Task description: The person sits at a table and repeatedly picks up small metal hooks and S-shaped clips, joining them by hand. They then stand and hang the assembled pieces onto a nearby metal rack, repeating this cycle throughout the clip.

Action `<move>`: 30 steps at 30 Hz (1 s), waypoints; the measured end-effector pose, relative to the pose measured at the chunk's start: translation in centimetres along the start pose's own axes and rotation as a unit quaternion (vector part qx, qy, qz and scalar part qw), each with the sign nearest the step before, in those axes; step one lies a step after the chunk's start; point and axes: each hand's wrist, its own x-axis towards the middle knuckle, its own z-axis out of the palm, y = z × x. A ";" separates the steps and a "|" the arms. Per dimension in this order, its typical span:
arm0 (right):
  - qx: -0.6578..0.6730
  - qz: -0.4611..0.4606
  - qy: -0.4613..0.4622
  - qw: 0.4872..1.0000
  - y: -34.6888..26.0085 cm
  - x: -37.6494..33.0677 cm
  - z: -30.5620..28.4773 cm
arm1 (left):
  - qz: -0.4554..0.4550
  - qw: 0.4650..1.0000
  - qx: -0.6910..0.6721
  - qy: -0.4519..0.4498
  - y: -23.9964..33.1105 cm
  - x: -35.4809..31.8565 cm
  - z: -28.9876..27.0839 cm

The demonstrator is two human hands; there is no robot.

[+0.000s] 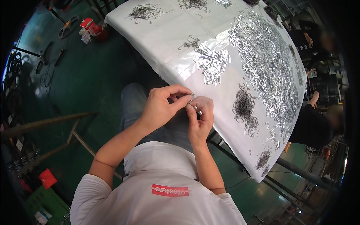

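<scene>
Both the left hand (pixel 159 108) and the right hand (pixel 200 117) pinch one small metal clip (pixel 190 99) between fingertips, just short of the table edge (pixel 176 77); beyond it, a neat clip row (pixel 212 62) appears finished, while a large loose pile (pixel 268 63) remains.

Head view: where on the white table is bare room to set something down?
Bare sheet on the table between the far dark wire tangle and the small silver clip pile. Crowded on the right, under the wide clip heap.
</scene>
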 end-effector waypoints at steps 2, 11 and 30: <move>-0.002 0.001 -0.005 1.000 0.3 0.1 0.2 | 0.004 1.000 -0.008 0.000 -0.3 0.0 -0.1; -0.067 -0.039 -0.079 0.994 1.9 2.7 0.3 | 0.096 0.993 0.045 0.048 -2.1 0.0 -1.2; -0.222 0.015 -0.084 0.971 8.2 21.4 5.9 | 0.103 0.993 0.000 0.056 -2.5 -0.3 -2.0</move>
